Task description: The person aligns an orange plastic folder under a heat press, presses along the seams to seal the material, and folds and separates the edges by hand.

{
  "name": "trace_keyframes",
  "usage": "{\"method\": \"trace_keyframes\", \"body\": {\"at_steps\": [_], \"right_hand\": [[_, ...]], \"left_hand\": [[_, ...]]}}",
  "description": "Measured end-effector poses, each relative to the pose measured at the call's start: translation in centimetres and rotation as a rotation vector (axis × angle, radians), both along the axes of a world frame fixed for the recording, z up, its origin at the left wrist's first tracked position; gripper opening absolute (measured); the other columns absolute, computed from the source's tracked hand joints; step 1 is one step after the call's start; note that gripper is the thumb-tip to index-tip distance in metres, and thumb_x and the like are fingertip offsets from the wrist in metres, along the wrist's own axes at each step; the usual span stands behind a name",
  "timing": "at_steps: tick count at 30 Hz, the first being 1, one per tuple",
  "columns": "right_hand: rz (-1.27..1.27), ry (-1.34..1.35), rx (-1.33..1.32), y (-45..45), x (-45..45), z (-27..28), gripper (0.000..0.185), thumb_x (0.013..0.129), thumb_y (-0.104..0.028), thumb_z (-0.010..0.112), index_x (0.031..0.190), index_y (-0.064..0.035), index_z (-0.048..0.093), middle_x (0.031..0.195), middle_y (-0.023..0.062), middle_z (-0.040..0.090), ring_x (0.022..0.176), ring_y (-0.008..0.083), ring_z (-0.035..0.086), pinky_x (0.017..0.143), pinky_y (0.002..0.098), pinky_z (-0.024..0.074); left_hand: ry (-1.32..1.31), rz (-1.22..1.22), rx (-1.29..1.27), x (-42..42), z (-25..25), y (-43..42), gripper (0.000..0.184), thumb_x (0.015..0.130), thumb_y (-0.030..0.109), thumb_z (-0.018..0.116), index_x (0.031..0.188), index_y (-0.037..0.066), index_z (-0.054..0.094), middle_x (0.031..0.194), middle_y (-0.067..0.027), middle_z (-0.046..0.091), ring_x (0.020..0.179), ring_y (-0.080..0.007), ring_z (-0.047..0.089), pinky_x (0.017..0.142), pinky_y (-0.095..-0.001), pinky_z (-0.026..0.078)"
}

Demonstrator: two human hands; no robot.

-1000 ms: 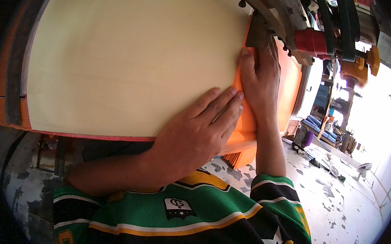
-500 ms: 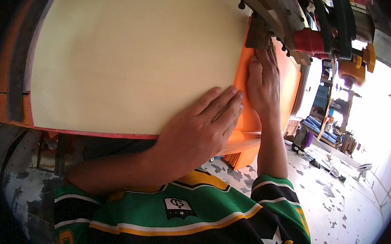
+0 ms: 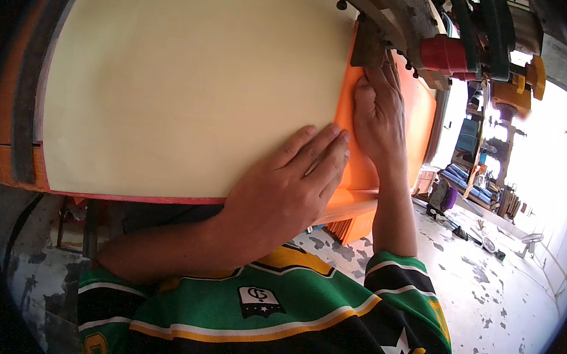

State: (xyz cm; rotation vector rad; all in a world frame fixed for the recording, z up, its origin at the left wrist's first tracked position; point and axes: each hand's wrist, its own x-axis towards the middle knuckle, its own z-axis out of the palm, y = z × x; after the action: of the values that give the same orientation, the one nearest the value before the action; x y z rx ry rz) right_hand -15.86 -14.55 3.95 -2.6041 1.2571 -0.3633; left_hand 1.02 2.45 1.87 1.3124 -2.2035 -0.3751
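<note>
A large cream sheet (image 3: 191,93) covers most of the surface in front of me, with a thin red edge along its near side. My left hand (image 3: 290,174) lies flat on its right near corner, fingers stretched toward the right edge. Beside that edge runs an orange surface (image 3: 419,127). On it rests my right hand (image 3: 381,111), thumb side toward the sheet, fingers pointing away from me. A dark metal plate (image 3: 368,46) of the machine overhead partly hides those fingertips. I see nothing held in either hand.
A machine frame with bolts and a red cylindrical part (image 3: 443,55) hangs over the upper right. A dark strip (image 3: 29,103) borders the sheet on the left. Stacked blue items (image 3: 468,185) stand beyond the speckled floor (image 3: 444,304), where a small fan-like object (image 3: 531,241) sits.
The sheet's right edge and my left hand have shifted slightly left. My right hand has also moved a little left, still against the orange surface.
</note>
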Motion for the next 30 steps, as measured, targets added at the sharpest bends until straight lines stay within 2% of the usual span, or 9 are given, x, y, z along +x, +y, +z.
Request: {"method": "trace_keyframes", "body": {"at_steps": [11,20,30], "right_hand": [[-0.016,0.009,-0.023,0.1,-0.07,-0.41,0.054,0.104,-0.025,0.05,0.146,0.008,0.06,0.16,0.0367,0.05,0.154,0.0538,0.042,0.132,0.0595,0.0268],[0.003,-0.019,-0.047,0.1,0.06,-0.32,0.053,0.103,-0.022,0.05,0.147,0.0061,0.06,0.159,0.0355,0.052,0.152,0.054,0.043,0.132,0.0589,0.0269],[0.019,0.017,-0.076,0.1,0.37,-0.1,0.054,0.102,-0.022,0.049,0.145,0.0083,0.061,0.158,0.0351,0.052,0.152,0.0543,0.043,0.132,0.0595,0.0264]], "left_hand": [[-0.078,0.007,-0.027,-0.02,-0.07,0.06,0.056,0.101,0.026,0.056,0.15,0.0,0.063,0.165,-0.0173,0.052,0.159,-0.0302,0.043,0.134,-0.0482,0.03],[-0.04,-0.007,0.001,-0.03,0.12,0.03,0.055,0.101,0.025,0.057,0.15,-0.001,0.063,0.165,-0.0181,0.052,0.159,-0.0306,0.044,0.134,-0.0484,0.03],[-0.007,0.003,0.006,0.07,0.32,0.05,0.055,0.101,0.023,0.058,0.149,-0.002,0.063,0.164,-0.0184,0.052,0.158,-0.0311,0.044,0.133,-0.0488,0.031]]}}
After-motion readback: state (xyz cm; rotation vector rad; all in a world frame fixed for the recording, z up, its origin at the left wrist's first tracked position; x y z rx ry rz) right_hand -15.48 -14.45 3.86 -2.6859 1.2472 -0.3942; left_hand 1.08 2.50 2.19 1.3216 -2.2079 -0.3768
